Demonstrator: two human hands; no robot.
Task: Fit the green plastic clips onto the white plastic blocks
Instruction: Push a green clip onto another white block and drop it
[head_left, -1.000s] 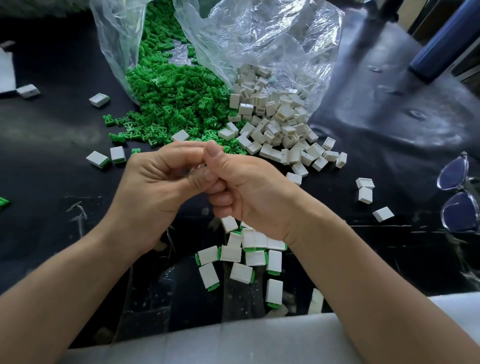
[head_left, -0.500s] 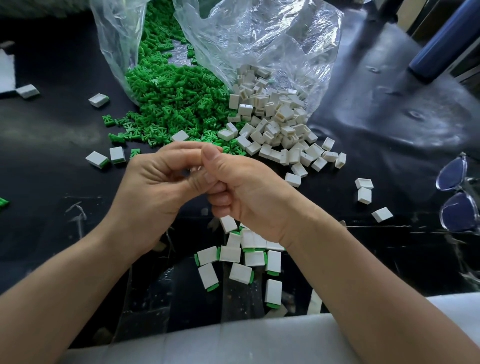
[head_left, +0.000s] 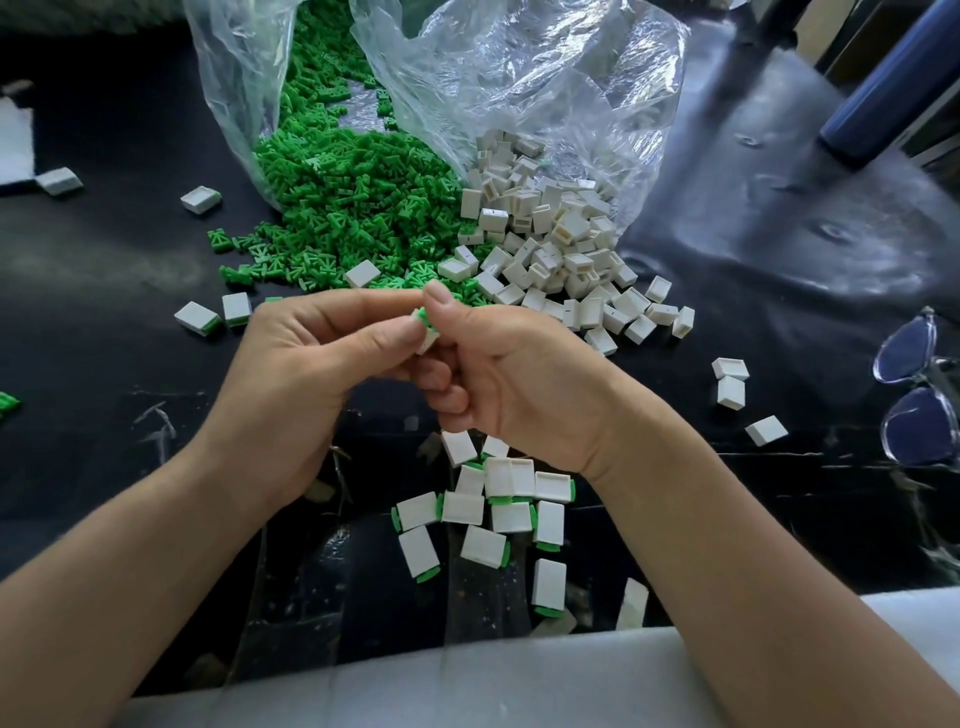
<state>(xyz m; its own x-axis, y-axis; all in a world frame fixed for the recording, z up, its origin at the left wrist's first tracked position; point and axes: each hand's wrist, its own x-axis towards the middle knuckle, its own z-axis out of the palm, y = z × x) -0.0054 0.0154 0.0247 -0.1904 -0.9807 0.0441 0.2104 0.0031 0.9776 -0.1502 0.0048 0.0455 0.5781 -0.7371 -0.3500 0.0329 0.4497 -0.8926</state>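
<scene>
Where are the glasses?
In the head view, the glasses lie at the far right edge of the black table, just right of three loose white blocks.

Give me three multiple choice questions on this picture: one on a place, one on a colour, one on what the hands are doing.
1. Where are the eyeglasses? A) in a bag B) at the table's right edge C) among finished blocks
2. What colour are the clips spilling from the left bag? A) green B) red C) yellow
3. What are the left hand and right hand doing? A) lying flat B) lifting a bag C) pinching one small piece together
Key: 1 B, they sit by the right edge. 2 A, the heap is bright green. 3 C, both hands close on a green-and-white piece.
</scene>
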